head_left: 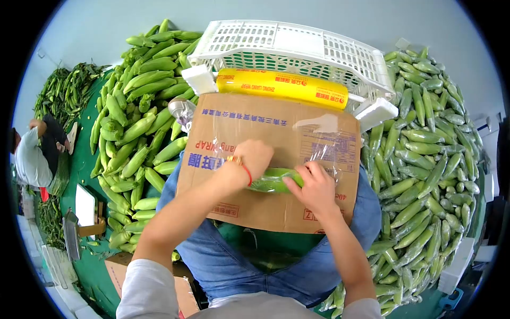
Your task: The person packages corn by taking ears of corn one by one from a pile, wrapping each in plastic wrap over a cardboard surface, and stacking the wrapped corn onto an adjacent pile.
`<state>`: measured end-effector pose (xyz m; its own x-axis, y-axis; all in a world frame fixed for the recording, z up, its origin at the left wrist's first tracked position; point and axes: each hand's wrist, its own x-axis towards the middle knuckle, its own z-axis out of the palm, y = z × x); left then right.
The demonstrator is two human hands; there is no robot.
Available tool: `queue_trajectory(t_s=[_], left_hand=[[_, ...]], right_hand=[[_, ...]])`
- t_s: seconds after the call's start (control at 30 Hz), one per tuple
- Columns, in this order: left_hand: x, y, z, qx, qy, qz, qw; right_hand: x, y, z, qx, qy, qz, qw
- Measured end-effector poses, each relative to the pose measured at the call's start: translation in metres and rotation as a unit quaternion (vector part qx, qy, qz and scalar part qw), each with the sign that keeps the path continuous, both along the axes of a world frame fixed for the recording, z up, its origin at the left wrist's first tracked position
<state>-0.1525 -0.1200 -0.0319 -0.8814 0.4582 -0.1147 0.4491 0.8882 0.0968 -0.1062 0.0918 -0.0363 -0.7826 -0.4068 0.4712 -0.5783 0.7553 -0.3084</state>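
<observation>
An ear of corn [272, 181] in its green husk lies crosswise on a cardboard sheet [255, 215] over my lap, with shiny clear film around it. My right hand [316, 186] grips the corn's right end, thumb in front and fingers behind. Just above the corn's left part, my left hand [254, 159] is closed in a bent fist; its fingertips are turned away, so what they hold is hidden. Clear film glistens across the cardboard, below a yellow-labelled roll of cling film [281, 85] beyond it.
A white plastic crate [297, 42] stands behind the roll. Unwrapped corn [143, 127] is heaped to the left, film-wrapped corn [419, 175] to the right. Another person [33, 159] sits at far left, near a white-topped scale [86, 206]. An open carton [119, 268] is beside my left leg.
</observation>
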Motion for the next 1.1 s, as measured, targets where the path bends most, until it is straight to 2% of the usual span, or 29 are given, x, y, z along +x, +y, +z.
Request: queue_trajectory(t_s=[0.07,0.1,0.13,0.2,0.23,0.33,0.4,0.47,0.5,0.53,0.63,0.7,0.77,0.8,0.83,0.9,0.93,1.0,1.03,1.1], left_hand=[[0.047,0.018,0.054,0.019,-0.124,0.013,0.992],[0.077,0.019,0.051,0.095,-0.125,0.013,0.987],[0.109,0.015,0.047,0.173,-0.126,0.017,0.977],[0.146,0.012,0.046,0.144,-0.026,-0.01,0.989],[0.145,0.012,0.044,0.151,-0.048,0.002,0.987],[0.098,0.012,0.032,0.092,0.028,0.022,0.995],[0.035,0.011,0.005,0.112,0.159,0.081,0.978],[-0.031,0.006,0.006,0.063,0.211,0.06,0.974],[-0.057,0.0,-0.002,0.097,0.177,0.03,0.979],[-0.075,-0.003,-0.008,0.132,0.141,0.001,0.981],[-0.073,0.01,0.044,0.056,-0.08,0.008,0.995],[-0.043,0.006,0.02,0.085,0.025,-0.009,0.996],[0.024,0.008,0.033,0.097,0.008,0.07,0.993],[0.058,0.006,0.033,0.155,-0.003,0.078,0.985],[0.085,0.008,0.027,0.226,0.101,0.048,0.968],[0.114,0.006,0.033,0.19,0.03,0.042,0.98],[0.119,0.005,0.032,0.188,-0.003,0.041,0.981],[0.095,0.002,0.026,0.169,0.028,0.042,0.984],[0.074,-0.001,0.015,0.166,0.052,0.055,0.983],[0.021,-0.009,0.01,0.177,0.102,0.047,0.978]], right_hand=[[0.014,0.002,0.02,0.104,-0.158,-0.023,0.982],[0.025,0.003,0.03,0.154,-0.239,-0.03,0.958],[0.036,0.004,0.033,0.147,-0.275,-0.017,0.95],[0.051,0.005,0.039,0.129,-0.341,0.008,0.931],[0.048,0.003,0.048,0.133,-0.433,-0.026,0.891],[0.045,0.0,0.045,0.071,-0.148,0.022,0.986],[0.031,-0.003,0.032,0.107,-0.056,0.082,0.989],[0.007,-0.013,0.029,0.16,-0.005,0.123,0.979],[-0.01,-0.012,0.023,0.172,0.02,0.126,0.977],[-0.031,-0.016,0.025,0.172,0.012,0.121,0.978],[-0.06,-0.021,0.021,0.169,-0.056,0.105,0.978],[-0.073,-0.026,0.018,0.167,-0.109,0.107,0.974],[-0.041,-0.023,0.021,0.188,-0.109,0.147,0.965],[-0.022,-0.019,0.024,0.199,-0.112,0.167,0.959],[-0.008,-0.019,0.03,0.205,-0.176,0.172,0.947],[0.014,-0.023,0.042,0.212,-0.307,0.182,0.91],[0.015,-0.023,0.045,0.203,-0.277,0.172,0.923],[0.01,-0.026,0.049,0.181,-0.205,0.157,0.949],[0.005,-0.028,0.044,0.156,-0.116,0.138,0.971],[-0.01,-0.028,0.031,0.159,-0.054,0.16,0.973]])
